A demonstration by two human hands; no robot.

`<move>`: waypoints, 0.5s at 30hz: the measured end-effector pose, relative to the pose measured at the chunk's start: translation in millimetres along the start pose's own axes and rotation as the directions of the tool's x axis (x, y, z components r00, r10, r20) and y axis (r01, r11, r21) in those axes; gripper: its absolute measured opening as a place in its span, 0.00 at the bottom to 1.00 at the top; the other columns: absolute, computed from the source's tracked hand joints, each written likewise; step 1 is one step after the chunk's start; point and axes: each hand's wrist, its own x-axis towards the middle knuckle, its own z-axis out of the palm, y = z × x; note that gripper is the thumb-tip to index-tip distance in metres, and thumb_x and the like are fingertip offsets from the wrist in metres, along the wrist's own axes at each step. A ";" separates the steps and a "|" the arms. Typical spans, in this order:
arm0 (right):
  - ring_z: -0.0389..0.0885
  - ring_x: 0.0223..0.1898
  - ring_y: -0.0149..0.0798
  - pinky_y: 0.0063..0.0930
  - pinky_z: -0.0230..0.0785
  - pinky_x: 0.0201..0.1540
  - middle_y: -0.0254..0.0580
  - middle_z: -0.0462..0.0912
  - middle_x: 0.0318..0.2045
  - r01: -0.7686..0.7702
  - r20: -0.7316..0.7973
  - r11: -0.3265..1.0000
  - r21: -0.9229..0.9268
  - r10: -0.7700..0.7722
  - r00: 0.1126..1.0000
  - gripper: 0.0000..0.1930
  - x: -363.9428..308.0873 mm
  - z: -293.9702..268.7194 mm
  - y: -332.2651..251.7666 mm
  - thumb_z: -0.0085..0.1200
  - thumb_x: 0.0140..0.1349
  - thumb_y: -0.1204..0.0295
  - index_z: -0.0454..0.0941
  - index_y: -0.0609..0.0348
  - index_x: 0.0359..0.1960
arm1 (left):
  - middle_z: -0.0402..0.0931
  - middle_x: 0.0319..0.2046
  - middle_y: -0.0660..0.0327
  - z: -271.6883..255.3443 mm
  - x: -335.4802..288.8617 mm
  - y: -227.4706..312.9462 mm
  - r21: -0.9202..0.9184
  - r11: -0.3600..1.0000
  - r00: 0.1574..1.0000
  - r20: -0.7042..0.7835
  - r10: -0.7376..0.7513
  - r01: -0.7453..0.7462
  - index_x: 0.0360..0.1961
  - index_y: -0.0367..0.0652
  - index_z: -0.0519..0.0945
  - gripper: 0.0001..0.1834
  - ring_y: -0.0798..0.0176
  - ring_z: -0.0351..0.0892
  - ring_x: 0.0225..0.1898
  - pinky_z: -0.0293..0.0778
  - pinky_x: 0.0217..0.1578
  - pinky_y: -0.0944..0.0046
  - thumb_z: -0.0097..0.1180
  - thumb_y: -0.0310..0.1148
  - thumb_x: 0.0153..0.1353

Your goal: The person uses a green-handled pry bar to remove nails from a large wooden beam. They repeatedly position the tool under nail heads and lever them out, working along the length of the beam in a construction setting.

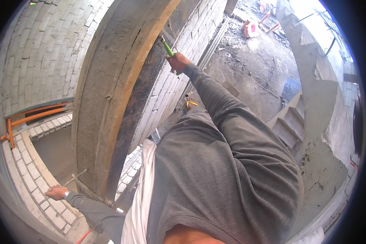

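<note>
Green-handled tool (168, 49), one only, we grip in our right hand (177, 62) against the concrete beam (110, 81). Our left hand (56, 192) lies open on the brick wall (32, 183).

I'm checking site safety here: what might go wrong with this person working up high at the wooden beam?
The right hand holds a green-handled tool at full stretch against the beam; it might slip and drop to the ground far below. The left hand only rests on the brick ledge, so balance looks weak.

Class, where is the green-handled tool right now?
In the head view, upper centre: the right hand holds the green-handled tool against the concrete beam.
</note>
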 end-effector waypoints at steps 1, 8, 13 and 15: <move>0.80 0.26 0.41 0.45 0.77 0.33 0.42 0.79 0.24 -0.048 0.034 0.994 0.094 0.045 0.998 0.22 -2.2 1.5 -0.7 0.50 0.73 0.54 0.79 0.66 0.39 | 0.59 0.17 0.68 -0.7 -0.1 0.4 -0.001 1.000 1.000 -0.003 -0.020 0.020 0.24 0.49 0.65 0.24 0.69 0.56 0.16 0.55 0.19 0.64 0.42 0.50 0.75; 0.69 0.23 0.31 0.41 0.79 0.37 0.30 0.69 0.23 -0.214 0.233 0.888 0.407 0.125 0.964 0.16 -2.6 13.3 5.3 0.53 0.70 0.54 0.72 0.55 0.38 | 0.57 0.16 0.69 -0.9 -4.7 0.2 -0.002 1.000 1.000 0.004 0.022 -0.022 0.24 0.48 0.65 0.24 0.70 0.56 0.17 0.54 0.19 0.64 0.43 0.51 0.75; 0.73 0.18 0.35 0.40 0.80 0.31 0.31 0.71 0.18 -0.100 0.038 0.899 0.426 0.092 0.995 0.15 25.4 46.0 34.1 0.57 0.69 0.58 0.76 0.58 0.36 | 0.60 0.16 0.68 2.6 -6.0 2.6 0.034 0.999 0.999 -0.044 -0.005 0.007 0.23 0.48 0.65 0.24 0.68 0.58 0.16 0.55 0.18 0.64 0.42 0.52 0.74; 0.80 0.23 0.41 0.39 0.80 0.31 0.39 0.77 0.20 0.152 -0.074 0.988 -0.004 -0.152 0.986 0.15 31.2 57.9 42.7 0.56 0.69 0.59 0.79 0.61 0.39 | 0.60 0.16 0.68 4.5 -6.0 4.1 0.035 0.999 0.998 -0.058 -0.040 0.042 0.23 0.48 0.65 0.24 0.68 0.58 0.16 0.56 0.18 0.64 0.41 0.52 0.74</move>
